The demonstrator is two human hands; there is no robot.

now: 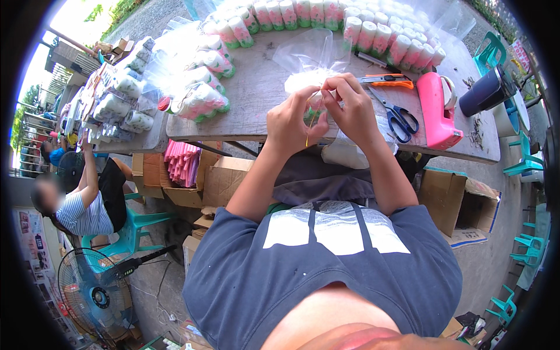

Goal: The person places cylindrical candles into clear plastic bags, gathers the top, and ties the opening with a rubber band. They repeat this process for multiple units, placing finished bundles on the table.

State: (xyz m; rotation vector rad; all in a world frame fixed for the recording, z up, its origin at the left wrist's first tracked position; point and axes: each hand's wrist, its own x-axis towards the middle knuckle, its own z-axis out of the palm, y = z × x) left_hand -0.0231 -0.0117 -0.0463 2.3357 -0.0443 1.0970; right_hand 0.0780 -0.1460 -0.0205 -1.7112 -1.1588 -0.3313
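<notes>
My left hand (291, 121) and my right hand (352, 109) meet over the near edge of the table, fingertips pinched together. Between them runs a thin yellow tie (310, 121), its loose end hanging down past my left thumb. A clear plastic bag (312, 55) flares out just beyond my fingers. Under and behind the hands shows a white, pink and green cylinder bundle (315, 103), partly hidden by my fingers. White plastic wrapping (345, 153) lies at the table edge below my right wrist.
Right of my hands lie an orange utility knife (388, 80), blue-handled scissors (399, 119), a black marker (378, 62), a pink tape dispenser (434, 114) and a dark tumbler (487, 91). Patterned cylinders (318, 13) line the far side; bagged ones (201, 102) stand left. A person (87, 210) sits at left.
</notes>
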